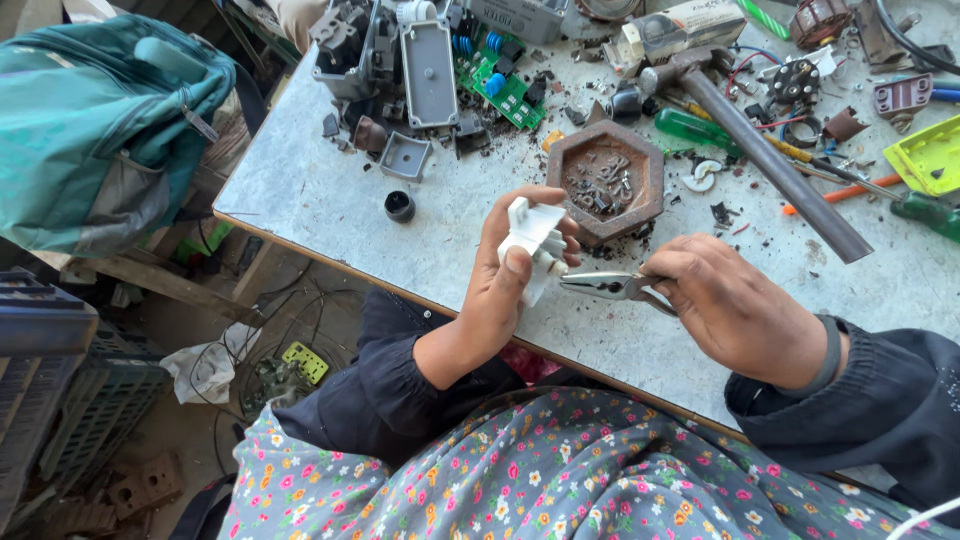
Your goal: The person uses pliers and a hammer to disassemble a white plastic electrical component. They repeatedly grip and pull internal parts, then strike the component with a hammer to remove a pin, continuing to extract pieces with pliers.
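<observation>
Fingers of your left hand (510, 275) pinch white plastic part (532, 240). Your right hand (725, 305) squeezes pliers (610, 287), tips touching part. Brown six-sided tray (650, 200) just behind. Long cardboard box (685, 25) at far edge.

A repair workshop is showing here: a scuffed counter (320, 190) is carrying a circuit board (505, 85) at twelve o'clock, a hammer (740, 130) and screwdrivers (700, 128) at two o'clock.

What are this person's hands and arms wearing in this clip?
Both hands, left hand and right hand, are bare, without gloves. Both arms have dark navy sleeves gathered at the cuff. A dark band circles the right wrist. A floral garment with pink flowers covers the lap.
</observation>
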